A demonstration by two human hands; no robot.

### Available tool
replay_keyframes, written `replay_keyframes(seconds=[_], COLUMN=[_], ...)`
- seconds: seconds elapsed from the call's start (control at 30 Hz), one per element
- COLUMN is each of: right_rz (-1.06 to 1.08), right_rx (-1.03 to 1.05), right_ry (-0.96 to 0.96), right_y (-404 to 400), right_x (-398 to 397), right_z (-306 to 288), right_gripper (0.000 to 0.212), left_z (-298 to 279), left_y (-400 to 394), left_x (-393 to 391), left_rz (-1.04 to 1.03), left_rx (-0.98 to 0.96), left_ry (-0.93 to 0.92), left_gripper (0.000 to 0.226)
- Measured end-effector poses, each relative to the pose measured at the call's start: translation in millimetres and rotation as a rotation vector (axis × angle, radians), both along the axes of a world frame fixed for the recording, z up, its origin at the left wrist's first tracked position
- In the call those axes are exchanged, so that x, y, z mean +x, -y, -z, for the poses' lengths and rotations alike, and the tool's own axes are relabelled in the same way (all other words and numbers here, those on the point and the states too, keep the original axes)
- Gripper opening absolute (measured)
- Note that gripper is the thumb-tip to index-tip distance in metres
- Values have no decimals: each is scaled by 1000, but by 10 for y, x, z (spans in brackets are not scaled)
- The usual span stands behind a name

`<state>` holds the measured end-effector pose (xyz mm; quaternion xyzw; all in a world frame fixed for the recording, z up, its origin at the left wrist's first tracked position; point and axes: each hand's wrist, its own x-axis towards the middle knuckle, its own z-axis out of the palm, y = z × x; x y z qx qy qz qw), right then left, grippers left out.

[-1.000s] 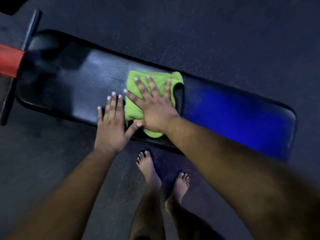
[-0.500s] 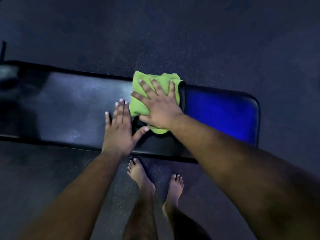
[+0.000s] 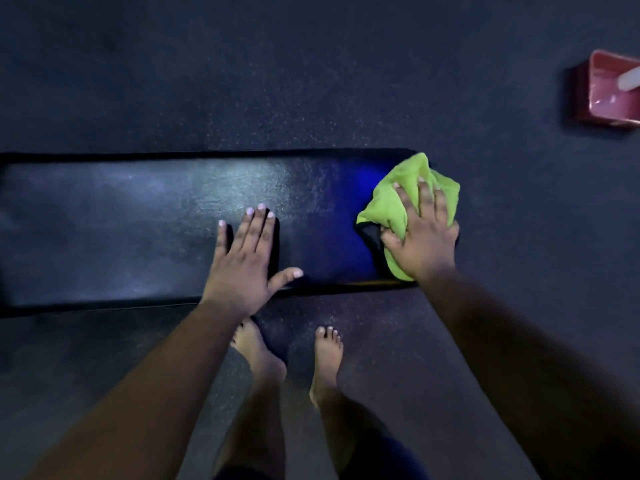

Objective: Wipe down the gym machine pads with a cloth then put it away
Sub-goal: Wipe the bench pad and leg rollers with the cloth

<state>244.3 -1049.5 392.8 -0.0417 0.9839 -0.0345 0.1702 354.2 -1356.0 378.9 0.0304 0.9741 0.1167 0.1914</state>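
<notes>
Your right grip [image 3: 424, 237]: fingers spread, pressing bunched green cloth [image 3: 401, 199] onto right end of pad, thumb tucked into a fold; cloth overhangs end edge, likely to catch the corner. Your left grip [image 3: 244, 261]: flat, wide, holding nothing, palm braced mid-pad near front edge, probably for balance. Bare feet [image 3: 325, 358] below on floor [image 3: 311, 81]. Pad [image 3: 121, 220] runs left. Far right: red tub [image 3: 609, 91], maybe cloth's home.

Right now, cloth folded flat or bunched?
Bunched. The green cloth sits crumpled in humps under the right hand, at the bench pad's right end.
</notes>
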Motion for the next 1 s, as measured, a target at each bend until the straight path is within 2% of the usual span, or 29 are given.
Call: replay_keyframes(seconds=[0.17,0.4,0.5,0.63,0.7,0.77,0.8,0.83,0.93,1.0], right_rz=[112,200,85,-261,-274,-274,-276,-279,-262,-255], right_rx=[3,8,-41,-161,-199,-230,-243,-258,-298,-345], right_ry=[-18,-41,23,196,208,169,140,107,118,168], right_y=[241,1052,1559,2350,2585,2693,2708,2715,2704,2648], right_x=[659,989,1169,1435,1493,1584,1653,1744,1998,2112], right_z=[87,176,122,-41,-267,-617,-804,-1024,-1672,-2103], right_gripper=[83,86,89,83,79,83,85,88,96,111], left_z=[70,94,23,-168,-306,-567,-753,-986,-1723,-2210], left_y=[78,582,809,974,1019,1090,1100,1116,1143,1144], left_x=[216,493,634,801,913,1011,1045,1094,1292,1443], left_rz=[-13,-64,-110,-253,-514,-829,-906,-937,-969,-989], left_rx=[-23,3,53,179,385,855,1055,1174,1356,1370], left_ry=[41,46,34,72,167,289,354,401,335,249], left_gripper=[111,111,112,114,115,112,100,84,40,14])
